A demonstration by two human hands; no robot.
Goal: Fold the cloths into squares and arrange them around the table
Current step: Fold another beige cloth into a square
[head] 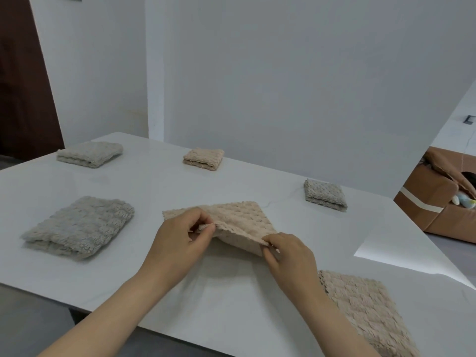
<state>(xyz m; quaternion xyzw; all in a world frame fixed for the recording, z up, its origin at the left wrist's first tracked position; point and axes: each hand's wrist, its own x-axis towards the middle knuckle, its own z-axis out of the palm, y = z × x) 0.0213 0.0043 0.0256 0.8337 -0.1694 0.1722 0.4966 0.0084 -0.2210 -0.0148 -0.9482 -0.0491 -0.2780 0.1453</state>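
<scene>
White desk (231,292) against plain walls, carrying four folded squares: grey cloth (79,226) near left, pale cloth (90,153) far left, beige square (203,158) far middle, grey square (325,194) to the right. Lying flat at the near right edge, unfolded cloth (365,313). Pinching the near corners of the beige cloth (239,220) at mid-desk: left hand (180,243) and right hand (291,253), fingers (206,229) closing narrowly on fabric, raising that edge. Risking a crooked fold if one pinch slips, since plush fabric sags and shifts.
</scene>
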